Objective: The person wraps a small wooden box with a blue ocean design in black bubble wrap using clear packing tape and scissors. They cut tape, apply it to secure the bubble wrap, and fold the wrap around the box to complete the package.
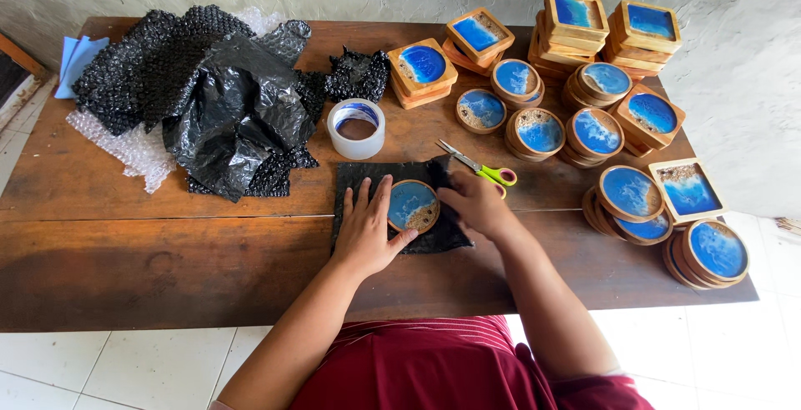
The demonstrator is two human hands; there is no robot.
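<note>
A round wooden coaster (413, 206) with a blue and sandy resin top lies on a black bubble-wrap sheet (355, 178) near the table's front. My left hand (367, 228) rests flat on the sheet, its thumb against the coaster's left rim. My right hand (476, 203) pinches the sheet's right edge and folds it up beside the coaster.
Yellow-and-green scissors (484, 169) lie just behind my right hand, and a tape roll (356, 128) stands behind the sheet. Several round and square blue coasters (596, 130) are stacked at the right. Crumpled black plastic and bubble wrap (221, 101) heap at the left on the wooden table (167, 243).
</note>
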